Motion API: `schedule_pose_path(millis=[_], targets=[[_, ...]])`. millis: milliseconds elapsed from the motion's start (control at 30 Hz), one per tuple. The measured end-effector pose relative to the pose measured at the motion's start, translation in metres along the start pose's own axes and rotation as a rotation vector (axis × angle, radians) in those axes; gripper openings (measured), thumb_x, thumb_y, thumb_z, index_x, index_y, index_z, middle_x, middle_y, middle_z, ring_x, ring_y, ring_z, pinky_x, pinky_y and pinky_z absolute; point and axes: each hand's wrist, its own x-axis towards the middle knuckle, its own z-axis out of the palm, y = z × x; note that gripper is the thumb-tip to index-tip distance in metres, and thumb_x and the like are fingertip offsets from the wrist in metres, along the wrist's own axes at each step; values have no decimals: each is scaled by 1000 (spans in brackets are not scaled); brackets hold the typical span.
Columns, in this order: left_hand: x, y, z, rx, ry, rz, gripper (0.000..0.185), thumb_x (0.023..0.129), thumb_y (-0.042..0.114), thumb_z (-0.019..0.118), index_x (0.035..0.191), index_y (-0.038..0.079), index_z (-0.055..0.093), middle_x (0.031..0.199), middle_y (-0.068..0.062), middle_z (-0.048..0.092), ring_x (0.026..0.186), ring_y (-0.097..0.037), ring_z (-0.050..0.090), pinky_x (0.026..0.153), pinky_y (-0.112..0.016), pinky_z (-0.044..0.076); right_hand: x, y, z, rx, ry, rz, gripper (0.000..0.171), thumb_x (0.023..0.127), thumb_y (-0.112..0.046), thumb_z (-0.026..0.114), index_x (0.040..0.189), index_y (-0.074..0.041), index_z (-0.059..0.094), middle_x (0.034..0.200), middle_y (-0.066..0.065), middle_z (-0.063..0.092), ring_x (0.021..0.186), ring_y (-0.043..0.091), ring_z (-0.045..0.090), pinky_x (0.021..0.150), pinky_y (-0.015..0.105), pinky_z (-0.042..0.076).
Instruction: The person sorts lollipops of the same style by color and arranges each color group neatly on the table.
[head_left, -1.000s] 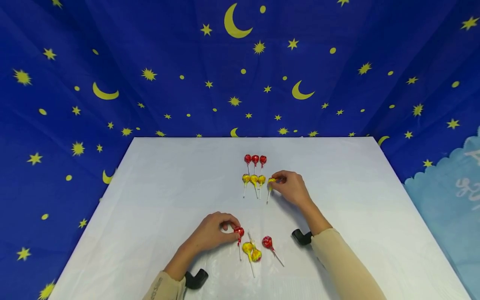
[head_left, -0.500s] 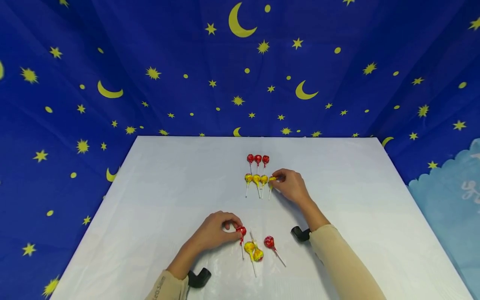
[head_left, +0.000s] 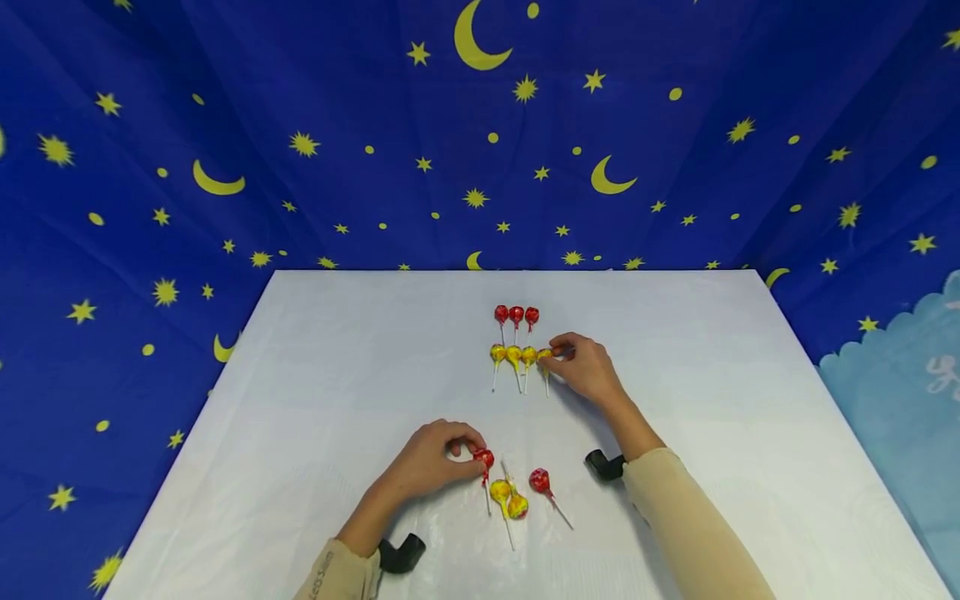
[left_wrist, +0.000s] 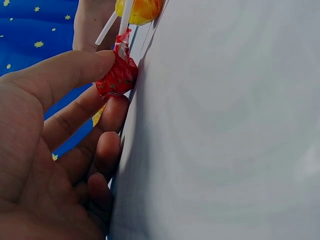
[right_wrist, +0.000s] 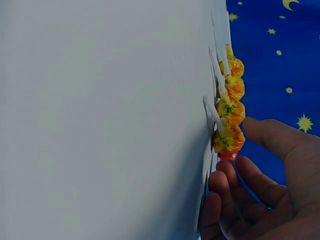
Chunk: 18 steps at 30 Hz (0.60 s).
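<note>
My left hand [head_left: 441, 454] pinches a red-wrapped lollipop [left_wrist: 119, 75] by its head between thumb and fingers, low over the table. Its white stick points toward me. At the far right end of a row of yellow lollipops [head_left: 513, 356] is my right hand [head_left: 587, 367], thumb and fingertips around the end yellow lollipop [right_wrist: 229, 140]. In the right wrist view the thumb tip is right at this candy's edge and the fingers lie below it, spread apart. Behind that row lie three red lollipops [head_left: 517, 314], sticks toward me.
Two yellow lollipops [head_left: 500, 492] lie crossed beside my left hand, and a loose red lollipop [head_left: 539, 480] lies to their right. Black wrist-camera mounts [head_left: 402, 553] stick out at both wrists. A star-patterned blue cloth [head_left: 375, 108] rises behind the white table [head_left: 337, 350].
The end yellow lollipop has come left against its row, its stick swinging straighter. My right fingers have drawn slightly back from it. My left hand keeps hold of the red lollipop, nearly still.
</note>
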Motion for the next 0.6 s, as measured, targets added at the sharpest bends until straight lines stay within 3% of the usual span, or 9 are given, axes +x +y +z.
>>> schedule_pose_path(millis=[300, 600], targets=[[0, 1, 0, 4, 2, -5, 17, 82, 38, 75, 97, 31, 70, 85, 12, 62, 73, -10, 50, 66, -29, 41, -19, -9, -14, 19, 15, 11, 34, 87, -32, 70, 112, -8, 66, 104, 7, 66, 89, 24, 60, 69, 39, 48], [-1, 1, 0, -9, -1, -18, 16, 83, 37, 76, 97, 31, 70, 85, 11, 61, 74, -11, 50, 66, -30, 40, -35, -13, -15, 61, -62, -145, 29, 86, -30, 72, 107, -11, 70, 99, -2, 66, 82, 17, 57, 66, 35, 47]])
